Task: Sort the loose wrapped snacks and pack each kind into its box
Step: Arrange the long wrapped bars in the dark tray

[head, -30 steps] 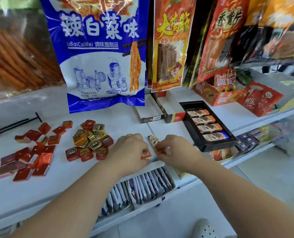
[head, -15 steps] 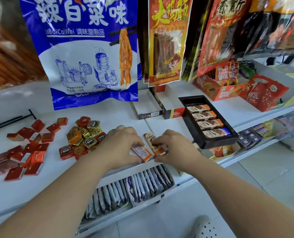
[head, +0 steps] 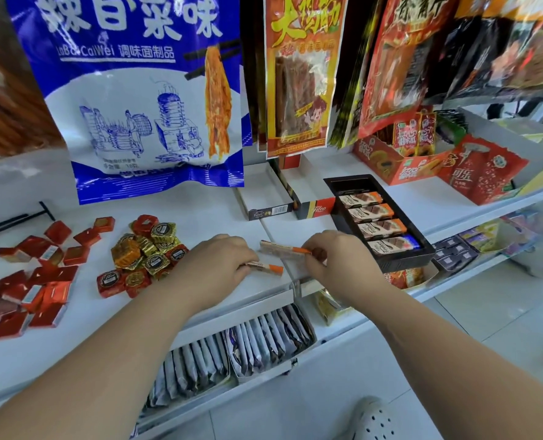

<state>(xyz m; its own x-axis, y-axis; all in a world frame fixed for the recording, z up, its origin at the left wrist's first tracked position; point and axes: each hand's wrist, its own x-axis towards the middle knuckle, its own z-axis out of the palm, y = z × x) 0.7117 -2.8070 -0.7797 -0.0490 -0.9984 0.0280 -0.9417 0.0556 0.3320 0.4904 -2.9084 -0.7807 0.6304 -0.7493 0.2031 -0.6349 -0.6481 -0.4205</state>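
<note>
left hand curled round one orange-tipped bar at the front edge of the shelf. right hand pinches a second bar by one end, just beside. black tray toward the right edge: four bars in a row. two loose heaps left: red squares, foil pieces.
</note>
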